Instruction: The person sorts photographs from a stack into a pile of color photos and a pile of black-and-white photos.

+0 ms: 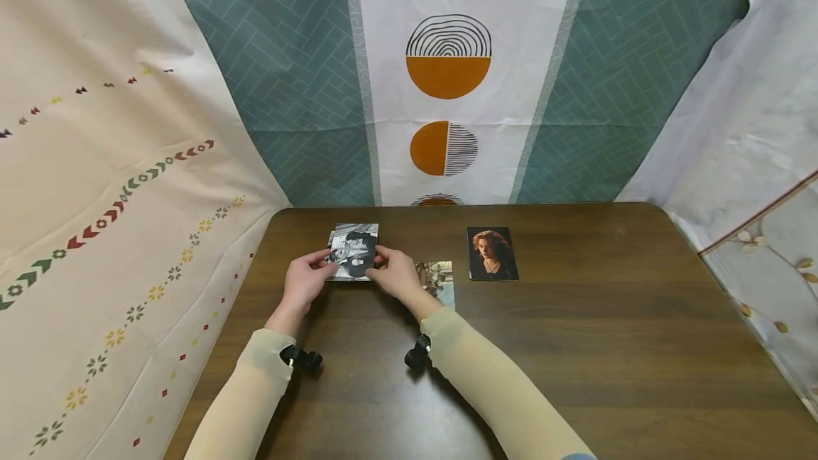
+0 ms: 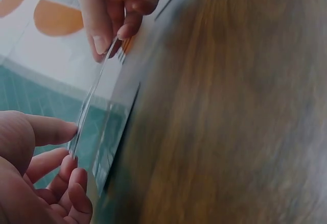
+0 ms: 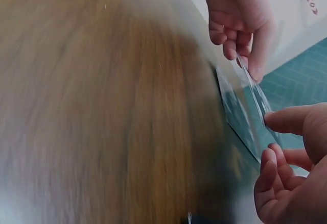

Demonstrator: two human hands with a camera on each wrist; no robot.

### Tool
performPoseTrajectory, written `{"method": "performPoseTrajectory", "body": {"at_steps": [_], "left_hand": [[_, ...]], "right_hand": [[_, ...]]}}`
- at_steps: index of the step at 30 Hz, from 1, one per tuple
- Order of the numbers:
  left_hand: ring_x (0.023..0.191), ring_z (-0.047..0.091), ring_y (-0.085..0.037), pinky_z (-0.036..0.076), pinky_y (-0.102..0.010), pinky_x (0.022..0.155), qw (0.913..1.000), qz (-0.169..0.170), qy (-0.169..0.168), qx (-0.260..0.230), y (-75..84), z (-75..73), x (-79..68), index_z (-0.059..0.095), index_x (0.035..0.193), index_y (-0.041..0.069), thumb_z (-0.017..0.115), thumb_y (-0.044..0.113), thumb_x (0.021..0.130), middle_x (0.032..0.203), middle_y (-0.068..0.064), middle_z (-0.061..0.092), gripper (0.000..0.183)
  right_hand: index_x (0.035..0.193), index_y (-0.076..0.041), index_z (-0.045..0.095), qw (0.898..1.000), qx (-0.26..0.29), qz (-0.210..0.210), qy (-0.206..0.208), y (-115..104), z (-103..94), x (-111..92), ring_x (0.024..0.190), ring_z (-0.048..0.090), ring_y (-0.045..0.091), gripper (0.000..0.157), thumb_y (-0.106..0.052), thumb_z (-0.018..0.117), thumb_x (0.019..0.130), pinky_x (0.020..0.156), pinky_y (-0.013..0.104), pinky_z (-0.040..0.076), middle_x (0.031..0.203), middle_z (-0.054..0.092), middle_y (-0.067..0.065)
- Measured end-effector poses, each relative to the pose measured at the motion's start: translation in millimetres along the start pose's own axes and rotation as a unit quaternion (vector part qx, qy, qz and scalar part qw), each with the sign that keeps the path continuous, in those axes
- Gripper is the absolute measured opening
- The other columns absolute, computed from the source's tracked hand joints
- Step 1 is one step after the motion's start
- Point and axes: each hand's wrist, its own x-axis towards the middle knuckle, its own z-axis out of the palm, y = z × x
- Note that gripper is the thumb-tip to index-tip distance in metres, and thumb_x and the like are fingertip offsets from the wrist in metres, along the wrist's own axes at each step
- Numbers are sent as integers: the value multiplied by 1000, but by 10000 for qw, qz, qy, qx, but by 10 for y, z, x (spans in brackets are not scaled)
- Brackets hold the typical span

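A black-and-white photo card (image 1: 353, 250) is held between both hands at the far left of the table. My left hand (image 1: 304, 280) pinches its left edge between thumb and fingers, and my right hand (image 1: 399, 274) pinches the right edge the same way. In the left wrist view the card (image 2: 91, 96) appears nearly edge-on, tilted and raised. Close beneath it another glossy card (image 3: 232, 101) lies on the table, seen in the right wrist view; in the head view most of that one is hidden. A colour picture card (image 1: 437, 277) lies by my right wrist, partly covered by the forearm.
A dark portrait card (image 1: 493, 253) of a person with reddish hair lies farther right on the brown wooden table (image 1: 575, 346). Patterned cloth (image 1: 447, 77) hangs behind the table's back edge, with more cloth along both sides. Each wrist wears a small black camera (image 1: 418, 353).
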Motion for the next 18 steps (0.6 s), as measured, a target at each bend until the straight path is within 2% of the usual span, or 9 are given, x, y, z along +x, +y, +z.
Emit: {"method": "performPoseTrajectory", "body": {"at_steps": [4,8,12,18], "left_hand": [[100,54,-26,43,-28,75,9997,-170,134,67,-62,-52,58,73,134,1,77,17,96,106,-12,63,41],[103,53,-27,43,-31,79,9994,-245,176,189,-117,-72,104,73,134,1,76,19,97,108,-13,63,41],[102,53,-27,43,-30,79,9994,-214,173,206,-145,-43,141,73,134,1,77,19,97,106,-12,62,41],[103,54,-28,43,-31,81,9993,-214,204,231,-152,-2,164,72,135,-1,76,18,97,107,-13,63,42]], "right_hand": [[153,-5,59,10000,-55,15,-12,-35,143,48,89,70,13,69,-16,84,90,82,32,55,119,73,6],[154,-5,58,9997,-202,118,-16,-55,234,66,103,70,21,69,-17,84,90,91,36,56,123,73,8],[154,-6,58,9983,-521,257,54,-70,264,69,117,66,27,70,-19,83,90,97,40,54,124,72,9],[155,-7,57,9929,-1150,316,-30,-82,261,100,118,64,27,69,-23,80,92,97,40,53,123,70,8]]}}
